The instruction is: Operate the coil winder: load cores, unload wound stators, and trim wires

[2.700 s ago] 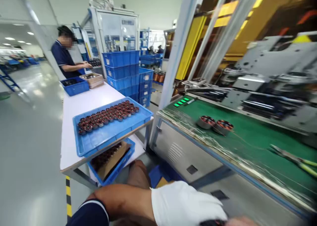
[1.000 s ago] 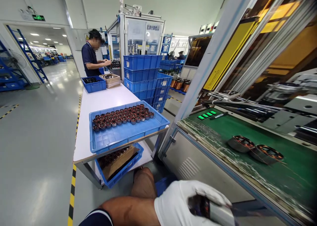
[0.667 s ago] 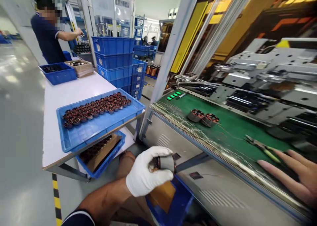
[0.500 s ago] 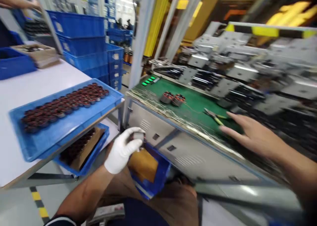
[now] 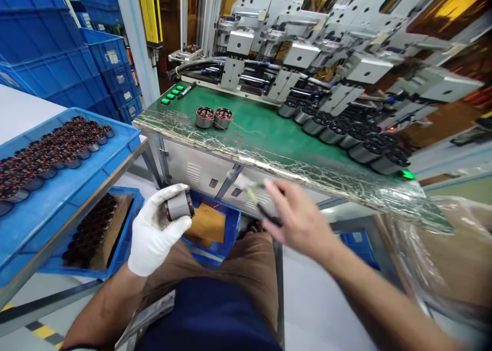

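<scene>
My left hand (image 5: 156,233), in a white glove, grips a small grey wound stator (image 5: 179,206) above my lap. My bare right hand (image 5: 298,219) is in front of the green bench and holds a pair of yellow-handled cutters (image 5: 251,196), blurred by motion, pointing toward the stator. Two more copper-wound stators (image 5: 213,117) stand side by side on the green bench top (image 5: 277,130). A row of several dark stators (image 5: 342,136) sits at the machine's fixtures on the right.
A blue tray (image 5: 77,174) of several wound stators lies on the white table at left. Below it a blue bin (image 5: 115,238) holds a cardboard box of parts. Another blue bin (image 5: 230,228) is under the bench. Blue crates (image 5: 57,59) are stacked at the back left. Green buttons (image 5: 172,94) sit on the bench corner.
My view swung right from the table to the machine. My right hand reached onto the green bench, took the cutters, and drew back toward the stator in my left hand.
</scene>
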Available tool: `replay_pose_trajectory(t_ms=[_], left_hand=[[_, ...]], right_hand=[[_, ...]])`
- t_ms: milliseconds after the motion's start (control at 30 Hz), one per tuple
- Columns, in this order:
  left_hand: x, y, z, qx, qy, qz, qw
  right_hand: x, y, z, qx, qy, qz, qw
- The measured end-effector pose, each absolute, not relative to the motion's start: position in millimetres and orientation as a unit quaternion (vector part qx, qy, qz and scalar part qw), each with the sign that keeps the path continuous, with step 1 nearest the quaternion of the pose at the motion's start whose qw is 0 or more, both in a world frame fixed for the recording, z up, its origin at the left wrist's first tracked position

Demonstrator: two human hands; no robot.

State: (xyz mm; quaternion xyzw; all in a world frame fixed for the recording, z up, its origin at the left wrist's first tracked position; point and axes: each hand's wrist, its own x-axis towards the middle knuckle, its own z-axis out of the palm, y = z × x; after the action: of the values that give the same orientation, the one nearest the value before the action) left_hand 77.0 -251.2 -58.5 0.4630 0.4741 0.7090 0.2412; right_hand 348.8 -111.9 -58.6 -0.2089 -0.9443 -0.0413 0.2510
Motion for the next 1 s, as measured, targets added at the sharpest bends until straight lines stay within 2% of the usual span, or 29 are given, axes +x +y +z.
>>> replay_pose_trajectory(t_ms=[133, 233, 367, 700, 867, 1000], left_hand=[[83, -255, -55, 0.515, 0.46, 0.694, 0.205], [85, -256, -53, 0.54, 0.458, 0.678, 0.198], [85, -257, -53, 0.544, 0.462, 0.67, 0.204], [90, -257, -54, 0.551, 0.473, 0.657, 0.204], [88, -260, -54, 0.571, 0.466, 0.647, 0.197], [85, -263, -55, 0.607, 0.436, 0.63, 0.21]], right_hand=[[313, -187, -97, -0.192, -0.871, 0.332, 0.308], [297, -216, -104, -0.157, -0.807, 0.464, 0.328], [292, -219, -96, -0.099, -0.8, 0.488, 0.335], [293, -217, -102, -0.109, -0.788, 0.473, 0.379], [296, -211, -90, -0.118, -0.755, 0.552, 0.334], [297, -207, -81, -0.112, -0.786, 0.518, 0.318]])
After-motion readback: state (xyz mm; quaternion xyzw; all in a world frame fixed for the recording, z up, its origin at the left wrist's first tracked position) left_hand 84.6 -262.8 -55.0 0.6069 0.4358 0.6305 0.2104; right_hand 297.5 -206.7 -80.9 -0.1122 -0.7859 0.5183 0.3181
